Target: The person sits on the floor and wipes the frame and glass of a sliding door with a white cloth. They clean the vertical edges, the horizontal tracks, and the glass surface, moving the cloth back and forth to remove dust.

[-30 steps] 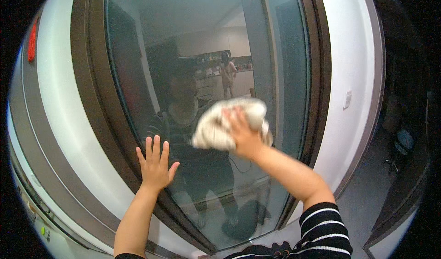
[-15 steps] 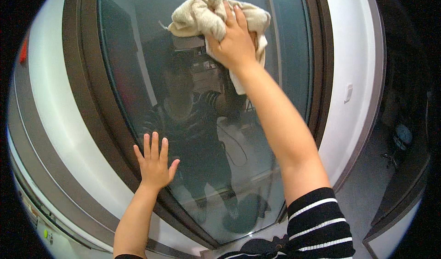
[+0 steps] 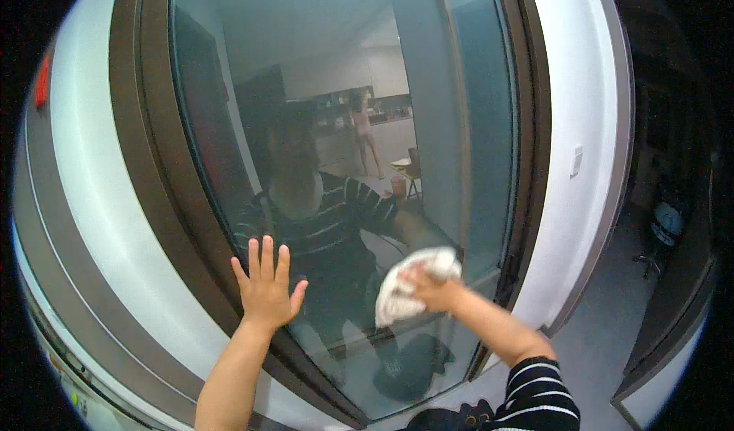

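Brings the cloth (image 3: 397,301) down from the upper middle of the frame to just below and right of centre. Holds it there on the glass (image 3: 428,171) with the right hand (image 3: 436,287), pressing into the bunched folds from the right. Cannot tell the thumb's exact place. Bends the right arm (image 3: 497,328) now, earlier stretched long toward the top, with a black, white-striped sleeve (image 3: 544,393) at lower right.

Keeps the left hand (image 3: 267,297) in nearly the same spot, low and left of centre, spread wide with fingers pointing up. Seems to rest that palm on the glass, right by the inner edge of the brown casing (image 3: 149,125), well apart from the cloth.

Mirrored dimly in the glass: a striped top (image 3: 336,198) near the middle, and higher up another person (image 3: 365,129) standing before pale cupboards (image 3: 336,75).

Visible at right: a white wall (image 3: 577,71) with a switch (image 3: 576,161), then a grey doorframe (image 3: 623,125). Beyond that, near the right edge, a round pale thing (image 3: 667,224) on a stand, too dark to identify. At upper left, a red hanging (image 3: 42,83).
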Tool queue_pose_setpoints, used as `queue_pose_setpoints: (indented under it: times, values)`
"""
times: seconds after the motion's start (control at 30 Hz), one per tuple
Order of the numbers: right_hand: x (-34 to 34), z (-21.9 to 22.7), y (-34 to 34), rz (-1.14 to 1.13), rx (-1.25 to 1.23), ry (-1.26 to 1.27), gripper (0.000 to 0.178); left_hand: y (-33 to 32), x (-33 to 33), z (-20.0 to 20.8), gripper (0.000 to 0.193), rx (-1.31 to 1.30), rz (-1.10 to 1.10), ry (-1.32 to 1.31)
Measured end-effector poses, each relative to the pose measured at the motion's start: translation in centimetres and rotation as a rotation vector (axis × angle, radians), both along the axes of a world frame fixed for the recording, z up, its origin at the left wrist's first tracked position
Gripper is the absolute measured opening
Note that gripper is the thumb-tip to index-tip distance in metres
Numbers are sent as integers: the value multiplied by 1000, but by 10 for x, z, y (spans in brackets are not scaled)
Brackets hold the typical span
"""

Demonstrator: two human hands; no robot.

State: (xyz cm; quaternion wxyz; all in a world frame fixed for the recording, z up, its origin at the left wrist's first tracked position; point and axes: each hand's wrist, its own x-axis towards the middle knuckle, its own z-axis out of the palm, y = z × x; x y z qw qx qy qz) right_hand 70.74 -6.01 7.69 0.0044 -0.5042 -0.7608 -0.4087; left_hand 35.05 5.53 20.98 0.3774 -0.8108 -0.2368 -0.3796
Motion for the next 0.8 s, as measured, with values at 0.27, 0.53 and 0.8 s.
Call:
queue_pose_setpoints:
  times: [0.27, 0.53, 0.8]
  values:
    - [52, 428, 26, 240, 1265, 641, 51, 0, 1, -8, 85, 7, -16, -5]
    - [-119, 308, 62, 550, 501, 575, 91, 26, -18, -16, 74, 203, -354, -186]
    - [-64, 21, 5, 116, -587, 66, 69, 22, -6, -14, 77, 135, -406, -171]
